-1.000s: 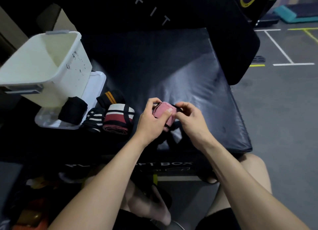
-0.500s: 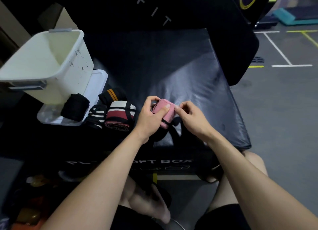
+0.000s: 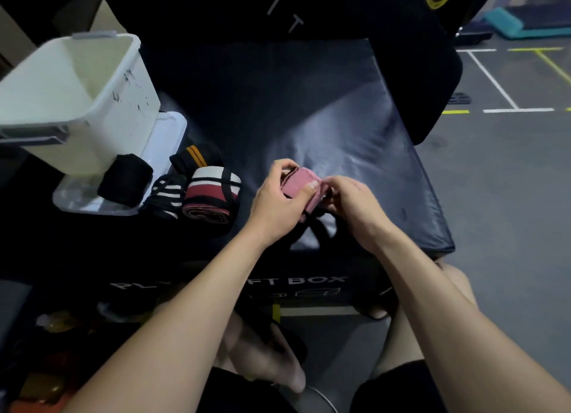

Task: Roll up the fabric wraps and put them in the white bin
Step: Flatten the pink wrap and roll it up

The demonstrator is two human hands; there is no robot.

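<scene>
Nearest: both forearms reach out over the front edge of the black padded box (image 3: 355,128), hands meeting above its near edge.

Step in hand, by my reading: finishing the roll on the pink wrap (image 3: 301,184) and securing its tail. To do it well, keep the coil pinched tight so the layers don't spring loose, draw the dark strap (image 3: 312,230) taut, and lay it flat around the roll instead of letting it twist. Only release once the end holds; a slack roll would likely unwind on the way to the bin.

Left hand (image 3: 281,205): fingers curled over the far side of the pink wrap, thumb pressed across its near face. A firm grip, roll held clear of the box top.

Right hand (image 3: 355,205): fingers bent in and closed at the right end of the roll, pinching there. Whether it has the fabric edge or the strap, cannot tell; the fingertips are hidden behind the hand.

Dark strap hangs below the roll, between the wrists, reaching the box top.

Left of the hands, resting on the box: a red-and-white rolled wrap (image 3: 210,196), a black-and-white striped one (image 3: 167,196), one with orange stripes (image 3: 194,157) just beyond, and a plain black roll (image 3: 125,179) sitting on a clear lid (image 3: 167,134).

Far left: the white bin (image 3: 92,128), tilted, on that lid. No wraps visible inside from this angle.
</scene>
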